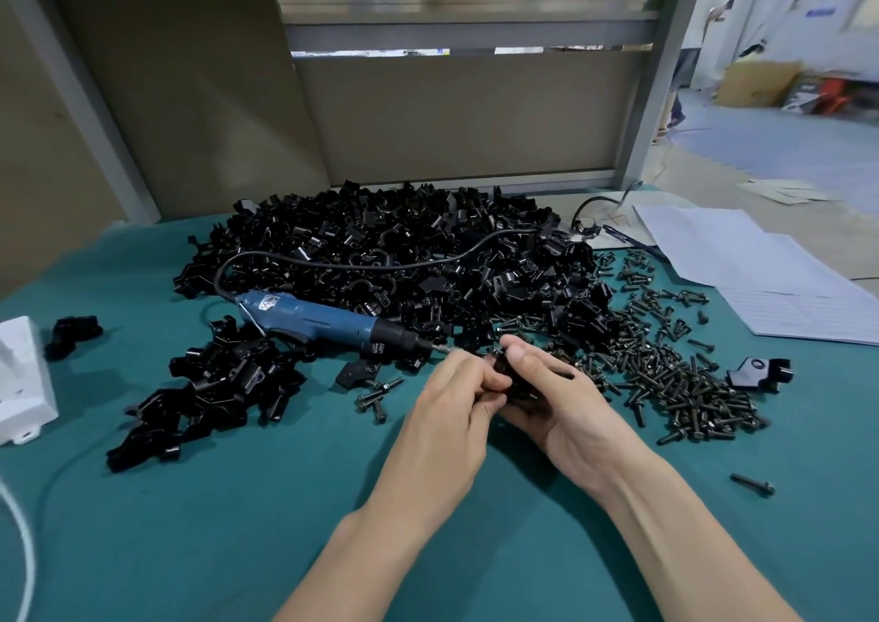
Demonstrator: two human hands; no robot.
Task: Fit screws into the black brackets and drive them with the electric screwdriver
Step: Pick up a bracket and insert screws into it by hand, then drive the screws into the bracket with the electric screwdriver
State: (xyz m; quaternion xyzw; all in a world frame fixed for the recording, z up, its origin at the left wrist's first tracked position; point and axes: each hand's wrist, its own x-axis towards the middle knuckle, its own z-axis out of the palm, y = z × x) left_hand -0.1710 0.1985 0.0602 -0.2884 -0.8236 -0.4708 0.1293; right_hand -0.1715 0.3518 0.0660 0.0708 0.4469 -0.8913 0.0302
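Close in, my left hand (452,412) and right hand (556,398) both pinch one black bracket (502,370), just beside the electric screwdriver (323,319) lying on the mat (238,526).

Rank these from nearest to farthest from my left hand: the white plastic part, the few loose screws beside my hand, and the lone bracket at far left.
1. The loose screws, just left of the left hand.
2. The lone bracket, far left on the cloth.
3. The white plastic part, at the left edge, just beyond that bracket.
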